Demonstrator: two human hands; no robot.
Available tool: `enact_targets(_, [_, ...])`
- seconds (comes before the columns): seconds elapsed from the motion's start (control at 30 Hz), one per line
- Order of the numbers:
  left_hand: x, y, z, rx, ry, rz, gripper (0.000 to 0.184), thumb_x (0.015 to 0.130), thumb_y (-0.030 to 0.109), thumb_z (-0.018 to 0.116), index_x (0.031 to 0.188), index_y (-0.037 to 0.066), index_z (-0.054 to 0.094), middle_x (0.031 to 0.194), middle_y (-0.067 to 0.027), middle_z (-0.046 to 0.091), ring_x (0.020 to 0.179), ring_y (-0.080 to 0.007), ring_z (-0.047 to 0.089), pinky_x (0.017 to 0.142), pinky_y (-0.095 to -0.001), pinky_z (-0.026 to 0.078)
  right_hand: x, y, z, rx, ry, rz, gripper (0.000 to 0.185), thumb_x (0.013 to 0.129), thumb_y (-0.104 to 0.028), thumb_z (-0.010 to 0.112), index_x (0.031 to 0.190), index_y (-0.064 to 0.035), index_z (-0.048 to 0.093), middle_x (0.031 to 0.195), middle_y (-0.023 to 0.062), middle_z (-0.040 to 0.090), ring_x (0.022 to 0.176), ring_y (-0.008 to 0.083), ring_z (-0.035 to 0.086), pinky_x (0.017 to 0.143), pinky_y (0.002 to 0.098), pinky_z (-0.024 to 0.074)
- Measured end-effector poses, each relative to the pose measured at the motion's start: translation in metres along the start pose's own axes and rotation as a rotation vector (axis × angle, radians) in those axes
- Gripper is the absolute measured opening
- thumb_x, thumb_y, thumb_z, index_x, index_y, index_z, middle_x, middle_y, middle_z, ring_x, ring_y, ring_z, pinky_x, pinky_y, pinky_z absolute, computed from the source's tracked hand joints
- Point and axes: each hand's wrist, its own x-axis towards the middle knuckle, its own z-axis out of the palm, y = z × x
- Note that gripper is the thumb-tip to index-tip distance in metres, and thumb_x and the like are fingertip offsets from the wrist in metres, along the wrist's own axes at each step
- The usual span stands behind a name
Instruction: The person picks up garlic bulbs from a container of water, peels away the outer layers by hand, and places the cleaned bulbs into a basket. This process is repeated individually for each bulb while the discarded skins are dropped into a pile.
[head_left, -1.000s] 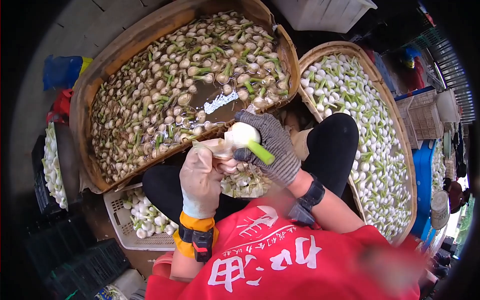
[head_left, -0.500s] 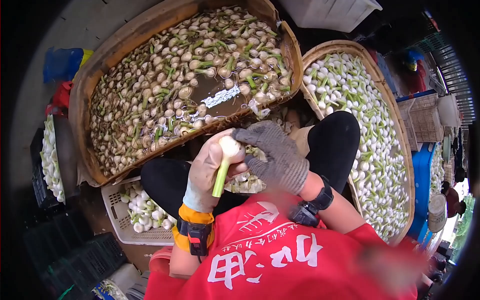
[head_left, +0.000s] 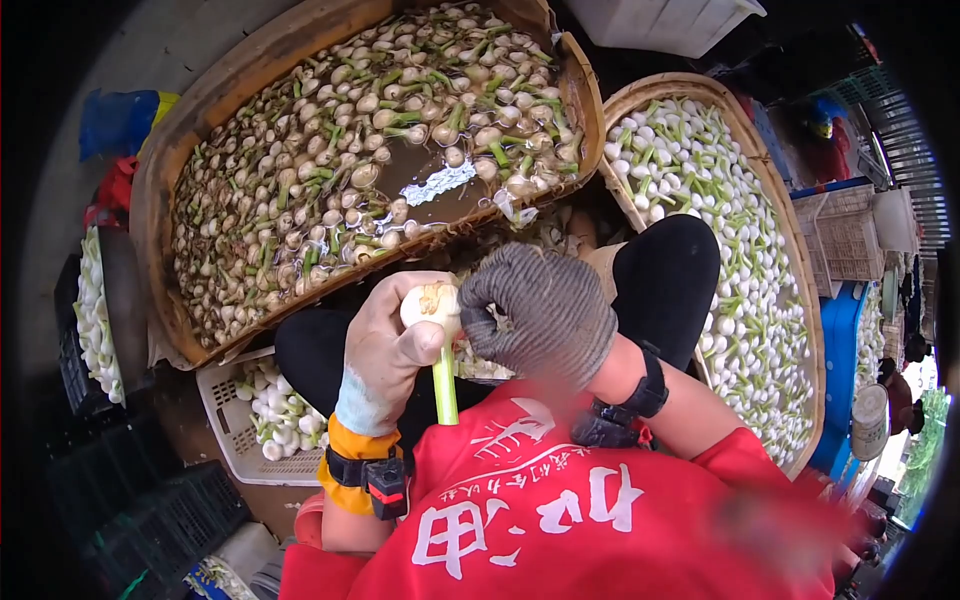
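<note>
My left hand (head_left: pixel 385 335), in a pale glove with an orange cuff, is closed round a fresh garlic bulb (head_left: pixel 425 305). The bulb is white with a brownish patch on top, and its cut green stem (head_left: pixel 445 385) points down towards my shirt. Against the bulb's right side is my right hand (head_left: pixel 535 315), in a grey knitted glove, with its fingers curled into a pinch. A small pale bit shows at those fingertips, too small to name. Both hands are above my lap, in front of the wooden tub (head_left: pixel 390 265).
The tub holds unpeeled garlic (head_left: pixel 330 170) in water, with a silvery scrap (head_left: pixel 438 185) floating there. At right, a second tub (head_left: pixel 815 370) is full of clean white garlic (head_left: pixel 740 270). A white plastic basket (head_left: pixel 235 430) with white bulbs stands beside my left knee.
My left hand has moved slightly left with the garlic, whose stem has swung to point more straight down. My right hand's fingers have curled from extended into a pinch at the bulb.
</note>
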Motion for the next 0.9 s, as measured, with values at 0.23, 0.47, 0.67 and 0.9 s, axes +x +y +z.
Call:
enact_targets(0.23, [-0.006, 0.028, 0.015, 0.147, -0.128, 0.036, 0.070, 0.071, 0.028, 0.080, 0.128, -0.001, 0.053, 0.109, -0.0092, 0.062, 0.097, -0.0162, 0.062, 0.084, -0.0289, 0.052, 0.074, 0.074, 0.007, -0.005, 0.226, 0.345, 0.029, 0.083, -0.037, 0.070, 0.080, -0.0085, 0.067, 0.082, 0.0138, 0.067, 0.078, 0.0330, 0.065, 0.068, 0.0434, 0.0517])
enact_targets(0.47, [-0.069, 0.046, -0.131, 0.657, 0.550, 0.285, 0.022, 0.085, 0.008, 0.061, 0.105, 0.000, 0.065, 0.100, -0.0090, 0.065, 0.093, -0.0169, 0.060, 0.086, -0.0276, 0.047, -0.011, 0.084, 0.039, -0.047, -0.302, 0.377, 0.033, 0.084, -0.041, 0.069, 0.081, -0.0084, 0.069, 0.081, 0.0142, 0.067, 0.082, 0.0329, 0.066, 0.075, 0.0431, 0.0509])
enact_targets(0.67, [-0.102, 0.068, -0.199, 0.600, 0.701, 0.104, 0.031, 0.100, 0.028, 0.054, 0.096, -0.001, 0.062, 0.091, -0.0047, 0.065, 0.080, -0.0109, 0.058, 0.074, -0.0233, 0.045, -0.029, 0.079, 0.061, 0.240, -0.423, 0.456, 0.032, 0.085, -0.038, 0.068, 0.078, -0.0066, 0.069, 0.079, 0.0155, 0.066, 0.078, 0.0350, 0.064, 0.072, 0.0450, 0.0494])
enact_targets(0.9, [0.119, 0.037, -0.119, 0.545, 0.052, -0.208, 0.044, 0.093, 0.023, 0.061, 0.132, 0.003, 0.052, 0.116, -0.0145, 0.064, 0.083, -0.0177, 0.065, 0.069, -0.0274, 0.053, -0.019, 0.082, 0.078, 0.226, -0.464, 0.245, 0.025, 0.086, -0.034, 0.066, 0.085, -0.0085, 0.066, 0.085, 0.0143, 0.065, 0.082, 0.0351, 0.063, 0.072, 0.0457, 0.0486])
